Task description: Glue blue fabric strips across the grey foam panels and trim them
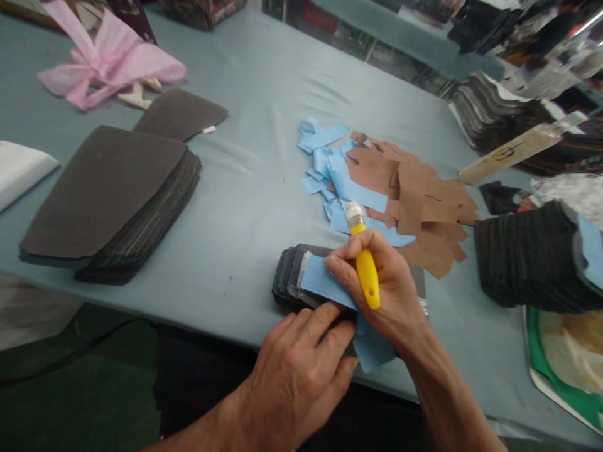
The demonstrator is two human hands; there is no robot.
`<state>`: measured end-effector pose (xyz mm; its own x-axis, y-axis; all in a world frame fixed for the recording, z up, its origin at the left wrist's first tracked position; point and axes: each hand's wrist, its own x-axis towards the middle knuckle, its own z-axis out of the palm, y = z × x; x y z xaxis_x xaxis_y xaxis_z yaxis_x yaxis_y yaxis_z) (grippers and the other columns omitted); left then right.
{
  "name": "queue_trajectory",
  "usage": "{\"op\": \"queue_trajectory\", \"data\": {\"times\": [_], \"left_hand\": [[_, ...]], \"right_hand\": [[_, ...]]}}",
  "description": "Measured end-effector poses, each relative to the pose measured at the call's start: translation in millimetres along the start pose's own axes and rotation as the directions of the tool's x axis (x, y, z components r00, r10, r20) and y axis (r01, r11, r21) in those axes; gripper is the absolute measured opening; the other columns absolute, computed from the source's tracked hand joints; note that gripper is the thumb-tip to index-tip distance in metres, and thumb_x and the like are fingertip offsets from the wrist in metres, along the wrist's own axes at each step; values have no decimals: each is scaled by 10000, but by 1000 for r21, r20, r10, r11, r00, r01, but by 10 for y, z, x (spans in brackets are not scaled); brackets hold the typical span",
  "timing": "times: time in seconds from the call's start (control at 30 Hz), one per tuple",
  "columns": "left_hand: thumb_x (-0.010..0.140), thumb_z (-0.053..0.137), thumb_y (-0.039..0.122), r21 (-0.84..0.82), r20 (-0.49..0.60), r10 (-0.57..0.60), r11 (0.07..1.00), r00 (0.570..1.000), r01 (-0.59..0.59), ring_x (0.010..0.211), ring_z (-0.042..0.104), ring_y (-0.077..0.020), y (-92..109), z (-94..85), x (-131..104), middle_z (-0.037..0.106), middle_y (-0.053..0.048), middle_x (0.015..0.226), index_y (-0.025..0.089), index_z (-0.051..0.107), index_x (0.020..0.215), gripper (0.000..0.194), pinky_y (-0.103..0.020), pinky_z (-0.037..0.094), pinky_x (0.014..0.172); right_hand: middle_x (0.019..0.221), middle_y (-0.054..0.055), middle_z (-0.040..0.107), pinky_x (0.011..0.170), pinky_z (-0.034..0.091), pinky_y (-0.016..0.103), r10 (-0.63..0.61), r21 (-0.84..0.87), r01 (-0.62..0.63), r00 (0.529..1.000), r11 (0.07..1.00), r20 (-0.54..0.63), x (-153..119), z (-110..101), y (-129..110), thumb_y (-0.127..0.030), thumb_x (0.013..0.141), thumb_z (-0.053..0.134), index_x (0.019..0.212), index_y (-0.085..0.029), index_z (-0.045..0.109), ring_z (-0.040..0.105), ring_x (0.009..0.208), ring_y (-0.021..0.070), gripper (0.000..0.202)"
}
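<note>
Only the head view to go on, looking down over the desk. The right hand is wrapped around a yellow-handled cutter, its metal tip poking up past the knuckles, and the thumb presses on a light blue strip. That strip lies across a small stack of dark grey pieces right under both hands. The left hand lies flat, fingers together, pinning the near edge of the stack and strip.

Looks to me like the peel-or-trim stage on this one strip: backing being worked loose while the stack is held down. I'd guess the next move needs steady pressure from the left hand and a careful tip, since that blue stuff looks thin and floppy.

Just beyond the right hand there's a heap of blue offcuts mixed with brown paper offcuts, all curled and ragged. Far off past the left hand is a taller stack of dark sheets, matte, foam-like, with rounded corners.
</note>
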<state>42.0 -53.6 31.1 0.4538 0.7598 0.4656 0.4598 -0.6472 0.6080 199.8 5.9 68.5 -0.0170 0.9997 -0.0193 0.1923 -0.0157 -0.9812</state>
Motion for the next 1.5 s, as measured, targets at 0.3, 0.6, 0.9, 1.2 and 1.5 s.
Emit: {"op": "queue_trajectory", "data": {"times": [0.3, 0.6, 0.9, 1.2, 1.5], "left_hand": [[1033, 540, 191, -45, 12, -9, 999, 1000, 9, 956, 777, -258, -40, 4, 1, 785, -116, 1192, 161, 685, 1156, 193, -409, 688, 844], [1023, 561, 181, -88, 42, -25, 996, 999, 28, 987, 778, -258, -56, -11, -9, 780, -112, 1220, 157, 688, 1176, 201, -413, 691, 869], [1034, 548, 192, -103, 40, -28, 994, 999, 32, 1002, 782, -243, -86, -9, -18, 782, -117, 1229, 164, 690, 1163, 194, -392, 682, 903], [1023, 562, 180, -120, 46, -32, 992, 998, 37, 1006, 784, -239, -88, -1, -16, 779, -125, 1223, 157, 698, 1158, 193, -385, 678, 904], [1022, 577, 192, -120, 26, -40, 992, 999, 43, 978, 786, -255, -93, 15, -36, 783, -114, 1235, 166, 698, 1166, 189, -408, 683, 873]], "right_hand": [[867, -18, 634, 617, 456, 291, 14, -119, -11, 1000, 993, 26, 22, -13, 114, -390, 942, 761, 946, -278, 530, 543, 695, 154, 257], [838, -32, 618, 601, 429, 286, -19, -211, 18, 1000, 977, -2, 43, -18, 120, -355, 931, 758, 931, -271, 533, 515, 661, 141, 240], [843, -34, 610, 613, 434, 291, -24, -224, 23, 1000, 974, 1, 32, 2, 142, -333, 930, 748, 937, -271, 530, 533, 681, 141, 228], [765, -51, 589, 565, 405, 290, -34, -239, 25, 999, 971, -35, 38, 25, 72, -326, 892, 766, 900, -271, 524, 485, 599, 127, 248], [718, -58, 555, 530, 400, 279, -14, -128, 7, 999, 992, -50, 35, 16, 2, -375, 875, 810, 882, -277, 506, 453, 582, 127, 319]]}}
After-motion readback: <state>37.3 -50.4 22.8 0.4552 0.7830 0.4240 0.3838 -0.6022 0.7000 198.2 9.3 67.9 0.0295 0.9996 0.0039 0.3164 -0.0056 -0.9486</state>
